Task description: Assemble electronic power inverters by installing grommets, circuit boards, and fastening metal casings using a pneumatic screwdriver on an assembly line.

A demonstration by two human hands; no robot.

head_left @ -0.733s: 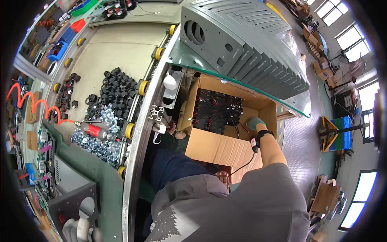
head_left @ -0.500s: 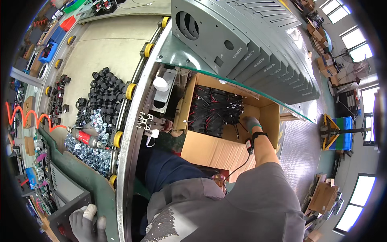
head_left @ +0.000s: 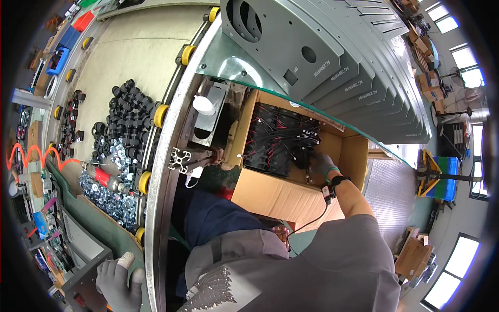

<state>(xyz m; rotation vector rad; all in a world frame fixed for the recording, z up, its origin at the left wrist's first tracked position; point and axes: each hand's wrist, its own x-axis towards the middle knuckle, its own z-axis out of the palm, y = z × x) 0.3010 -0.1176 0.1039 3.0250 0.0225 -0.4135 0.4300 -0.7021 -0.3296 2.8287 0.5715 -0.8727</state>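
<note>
Deep among black wired parts — right hand.

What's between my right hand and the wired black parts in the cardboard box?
Nothing visible. The right hand already reaches inside the open cardboard box, at the black wired parts; only their loose red and black wires lie around it.

The cardboard box sits under the metal panels, right of the tabletop. Wired parts lie in the box, the right hand among them. The left hand rests left of the box, at the tabletop's near edge.
</note>
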